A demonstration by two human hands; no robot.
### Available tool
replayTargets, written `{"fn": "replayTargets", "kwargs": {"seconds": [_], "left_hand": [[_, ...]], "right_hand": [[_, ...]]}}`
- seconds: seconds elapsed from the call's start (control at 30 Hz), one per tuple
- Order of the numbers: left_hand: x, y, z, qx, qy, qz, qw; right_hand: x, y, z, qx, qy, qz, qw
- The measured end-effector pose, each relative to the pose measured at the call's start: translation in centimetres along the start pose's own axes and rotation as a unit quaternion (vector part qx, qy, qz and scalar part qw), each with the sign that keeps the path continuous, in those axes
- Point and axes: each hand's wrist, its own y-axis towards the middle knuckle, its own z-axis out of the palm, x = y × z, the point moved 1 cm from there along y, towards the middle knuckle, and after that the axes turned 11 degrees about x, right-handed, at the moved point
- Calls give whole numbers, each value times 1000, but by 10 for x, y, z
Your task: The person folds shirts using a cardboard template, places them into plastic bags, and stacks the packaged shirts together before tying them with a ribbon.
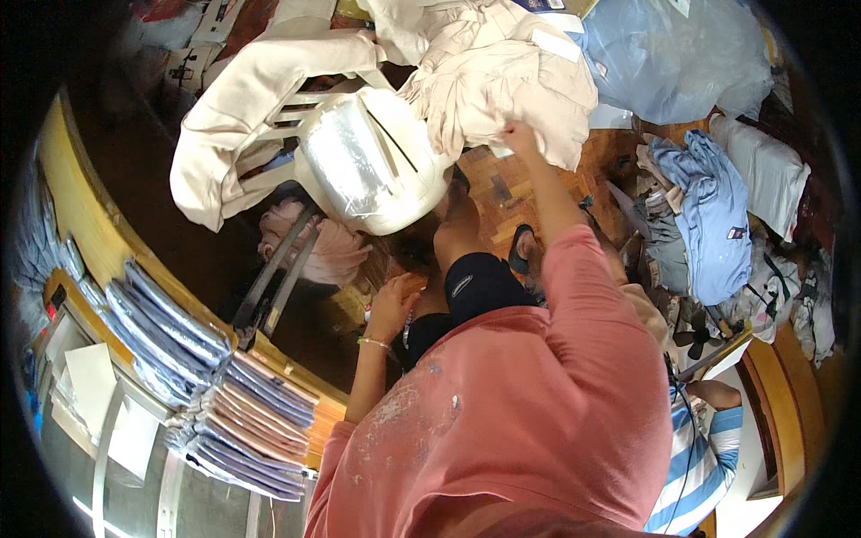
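My right arm [558, 202] reaches forward to a heap of beige cloth [502, 72]. My right hand [520, 137] is closed on the near edge of that cloth, beside a small white piece. My left hand [395, 307] hangs low by my left thigh, with a bracelet on the wrist. Its fingers look loosely extended, and nothing shows in them. A white plastic chair [417, 193] stands just left of the cloth heap, with a clear plastic-wrapped package [350, 157] on its seat. More beige fabric [211, 157] drapes over the chair's back.
Folded, plastic-wrapped shirts [242, 412] are stacked at the left by a wooden edge [117, 220]. Blue garments [717, 224] and plastic bags [682, 63] pile up on the right. Pink cloth [327, 251] lies under the chair. A person in a striped shirt [708, 457] is at the lower right.
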Motion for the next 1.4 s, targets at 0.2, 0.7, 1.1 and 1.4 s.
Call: {"fn": "replayTargets", "kwargs": {"seconds": [0.2,0.7,1.1,1.4], "left_hand": [[1,-23,-6,-73,-53,22,996],[-28,-285,108,-344,-361,263,826],[96,-738,305,-925,-124,-7,360],[68,-687,414,-772,-265,-115,566]], "right_hand": [[59,-104,-111,123,281,-211,928],[315,-555,-50,598,213,-388,668],[507,-790,336,202,-396,-763,469],[422,-792,554,408,-302,-814,282]]}}
